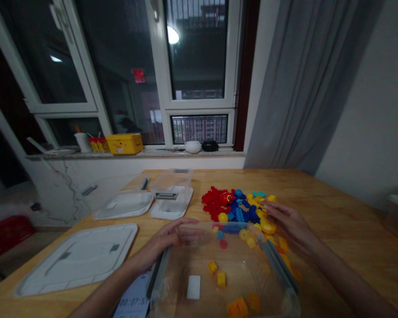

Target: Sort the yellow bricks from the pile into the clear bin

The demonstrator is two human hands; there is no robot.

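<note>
A clear plastic bin (172,274) stands on the wooden table in front of me, with a few yellow and orange bricks (221,279) and a white label inside. My left hand (167,240) rests on the bin's far left rim, fingers curled over the edge. My right hand (290,223) reaches past the bin's right side to a pile of red, blue and yellow toy bricks (235,205); its fingers lie spread on the pile's right edge, near a yellow piece (268,226).
A large clear lid (79,256) lies at the left. Two smaller clear boxes with lids (152,196) stand further back. A timer display (132,302) shows under my left forearm. The windowsill holds a yellow box (124,143) and bowls.
</note>
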